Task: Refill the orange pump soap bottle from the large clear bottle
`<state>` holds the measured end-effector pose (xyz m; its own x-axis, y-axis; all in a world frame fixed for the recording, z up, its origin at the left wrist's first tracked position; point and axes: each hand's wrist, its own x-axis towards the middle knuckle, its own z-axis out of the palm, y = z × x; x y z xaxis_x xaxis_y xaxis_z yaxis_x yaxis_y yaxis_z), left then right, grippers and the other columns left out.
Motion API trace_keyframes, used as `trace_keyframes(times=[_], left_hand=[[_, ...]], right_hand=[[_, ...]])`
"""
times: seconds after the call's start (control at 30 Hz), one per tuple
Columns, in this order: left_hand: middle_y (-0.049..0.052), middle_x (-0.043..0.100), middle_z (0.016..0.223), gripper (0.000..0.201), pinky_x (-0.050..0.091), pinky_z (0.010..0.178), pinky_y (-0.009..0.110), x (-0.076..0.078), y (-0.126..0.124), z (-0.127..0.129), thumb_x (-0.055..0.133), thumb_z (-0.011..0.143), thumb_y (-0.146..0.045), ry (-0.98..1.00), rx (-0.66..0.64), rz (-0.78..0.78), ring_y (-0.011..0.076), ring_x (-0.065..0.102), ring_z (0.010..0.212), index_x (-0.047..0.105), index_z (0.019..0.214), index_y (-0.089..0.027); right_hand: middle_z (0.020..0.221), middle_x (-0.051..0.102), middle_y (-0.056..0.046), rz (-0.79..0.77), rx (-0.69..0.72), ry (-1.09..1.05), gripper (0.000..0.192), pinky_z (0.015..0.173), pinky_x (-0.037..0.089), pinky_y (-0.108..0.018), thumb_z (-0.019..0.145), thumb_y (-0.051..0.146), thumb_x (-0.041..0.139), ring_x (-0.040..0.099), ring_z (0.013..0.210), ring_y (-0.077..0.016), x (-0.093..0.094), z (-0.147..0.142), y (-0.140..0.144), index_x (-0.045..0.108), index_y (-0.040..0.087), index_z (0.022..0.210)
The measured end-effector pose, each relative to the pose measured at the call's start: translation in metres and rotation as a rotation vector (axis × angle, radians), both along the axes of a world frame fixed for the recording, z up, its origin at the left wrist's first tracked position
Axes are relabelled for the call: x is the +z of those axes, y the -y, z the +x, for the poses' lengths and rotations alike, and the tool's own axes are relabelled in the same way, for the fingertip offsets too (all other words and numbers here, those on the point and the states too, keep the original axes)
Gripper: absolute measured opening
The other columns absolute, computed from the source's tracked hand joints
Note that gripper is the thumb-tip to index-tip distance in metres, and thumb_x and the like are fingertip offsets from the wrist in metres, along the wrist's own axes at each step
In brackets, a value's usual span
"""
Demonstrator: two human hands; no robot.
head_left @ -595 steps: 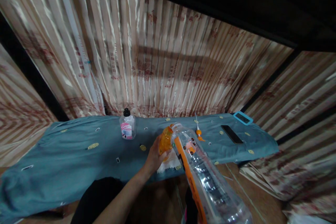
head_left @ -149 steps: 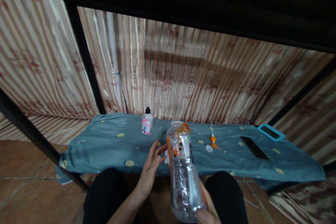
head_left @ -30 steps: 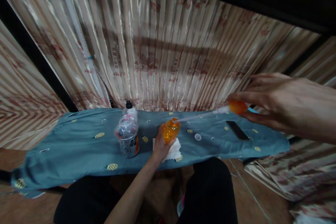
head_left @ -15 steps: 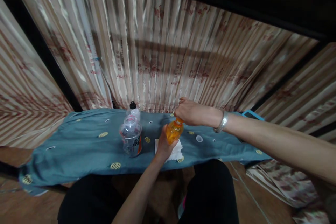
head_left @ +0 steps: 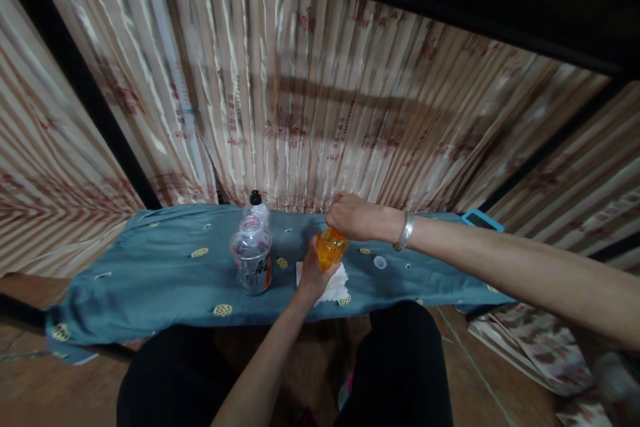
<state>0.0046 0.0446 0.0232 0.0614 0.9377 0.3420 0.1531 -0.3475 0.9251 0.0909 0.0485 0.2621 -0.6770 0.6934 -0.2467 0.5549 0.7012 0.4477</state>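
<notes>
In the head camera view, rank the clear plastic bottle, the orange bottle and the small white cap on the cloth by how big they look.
1. Clear plastic bottle, largest.
2. Orange bottle, partly hidden by the left hand and right hand.
3. Small white cap, smallest.

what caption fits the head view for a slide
Left hand grips orange bottle; right hand covers its top.

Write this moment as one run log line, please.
left hand: grips small orange plastic bottle | right hand: closed over bottle top | under bottle: white tissue | beside: clear plastic bottle, upright

Small orange bottle (head_left: 331, 248), upright over white cloth (head_left: 334, 287).
</notes>
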Motion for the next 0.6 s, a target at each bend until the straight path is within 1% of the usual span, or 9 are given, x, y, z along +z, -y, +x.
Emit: trace_keyframes(times=[0.07, 0.1, 0.2, 0.23, 0.3, 0.37, 0.43, 0.53, 0.6], left_hand=[[0.012, 0.061, 0.133, 0.081, 0.049, 0.107, 0.05, 0.0, 0.0, 0.0, 0.075, 0.069, -0.016, 0.013, -0.001, 0.0, 0.0303, 0.062, 0.122, 0.038, 0.141, -0.022], [0.013, 0.061, 0.133, 0.081, 0.049, 0.107, 0.05, 0.0, -0.001, 0.0, 0.076, 0.069, -0.016, 0.023, -0.002, 0.001, 0.0303, 0.062, 0.122, 0.038, 0.141, -0.022], [0.013, 0.06, 0.136, 0.079, 0.047, 0.109, 0.049, 0.0, -0.001, 0.0, 0.076, 0.069, -0.017, 0.061, -0.004, 0.01, 0.0297, 0.06, 0.125, 0.04, 0.14, -0.022], [0.013, 0.059, 0.137, 0.079, 0.046, 0.11, 0.049, 0.001, -0.001, 0.0, 0.076, 0.069, -0.018, 0.067, -0.002, 0.014, 0.0297, 0.059, 0.126, 0.04, 0.139, -0.022], [0.013, 0.058, 0.138, 0.079, 0.045, 0.111, 0.049, 0.002, -0.001, -0.001, 0.076, 0.068, -0.018, 0.068, 0.008, 0.021, 0.0299, 0.058, 0.127, 0.041, 0.138, -0.022], [0.013, 0.06, 0.136, 0.078, 0.045, 0.111, 0.049, 0.003, -0.001, -0.001, 0.076, 0.067, -0.018, 0.058, 0.012, 0.023, 0.0299, 0.059, 0.126, 0.042, 0.137, -0.021], [0.012, 0.062, 0.133, 0.076, 0.047, 0.109, 0.048, 0.006, -0.001, -0.003, 0.076, 0.067, -0.02, 0.047, 0.008, 0.017, 0.0297, 0.061, 0.123, 0.044, 0.137, -0.021], [0.01, 0.065, 0.129, 0.074, 0.051, 0.104, 0.046, 0.011, 0.0, -0.007, 0.076, 0.068, -0.025, 0.022, -0.007, -0.005, 0.0299, 0.064, 0.118, 0.047, 0.136, -0.021], [0.009, 0.068, 0.124, 0.07, 0.053, 0.099, 0.045, 0.016, -0.001, -0.011, 0.076, 0.068, -0.028, 0.002, -0.035, -0.027, 0.03, 0.067, 0.113, 0.051, 0.133, -0.021]], right_hand=[[0.094, 0.075, -0.008, -0.002, 0.007, -0.049, 0.008, 0.098, 0.05, -0.045, 0.092, 0.014, 0.064, 0.07, 0.097, -0.0227, 0.005, 0.003, 0.002, 0.071, 0.01, 0.092], [0.104, 0.074, -0.012, -0.001, 0.019, -0.096, 0.015, 0.101, 0.048, -0.046, 0.089, 0.015, 0.067, 0.068, 0.106, -0.026, 0.011, 0.007, 0.006, 0.07, 0.008, 0.102], [0.133, 0.062, -0.021, 0.025, 0.005, -0.332, 0.052, 0.106, 0.043, -0.044, 0.084, 0.018, 0.075, 0.056, 0.127, -0.035, 0.028, 0.028, 0.027, 0.057, 0.005, 0.131], [0.136, 0.06, -0.021, 0.049, -0.039, -0.427, 0.045, 0.104, 0.044, -0.043, 0.09, 0.019, 0.067, 0.055, 0.128, -0.035, 0.031, 0.039, 0.036, 0.056, 0.006, 0.132], [0.117, 0.071, -0.018, 0.061, -0.166, -0.604, 0.033, 0.092, 0.051, -0.042, 0.097, 0.029, 0.059, 0.068, 0.109, -0.0332, 0.026, 0.063, 0.055, 0.064, 0.008, 0.122], [0.096, 0.077, -0.008, -0.018, -0.271, -0.743, 0.026, 0.076, 0.053, -0.034, 0.097, 0.038, 0.059, 0.073, 0.087, -0.0255, 0.005, 0.085, 0.068, 0.072, 0.016, 0.103], [0.099, 0.079, -0.007, -0.099, -0.343, -0.863, 0.021, 0.077, 0.054, -0.033, 0.097, 0.033, 0.059, 0.074, 0.087, -0.0233, -0.027, 0.098, 0.071, 0.073, 0.018, 0.099], [0.119, 0.074, -0.017, -0.17, -0.427, -1.072, 0.035, 0.094, 0.054, -0.045, 0.094, 0.033, 0.064, 0.071, 0.107, -0.0285, -0.075, 0.102, 0.054, 0.066, 0.012, 0.121], [0.126, 0.07, -0.017, -0.242, -0.409, -1.224, 0.053, 0.101, 0.052, -0.051, 0.091, 0.037, 0.068, 0.067, 0.117, -0.0284, -0.095, 0.097, 0.032, 0.055, 0.012, 0.136]])
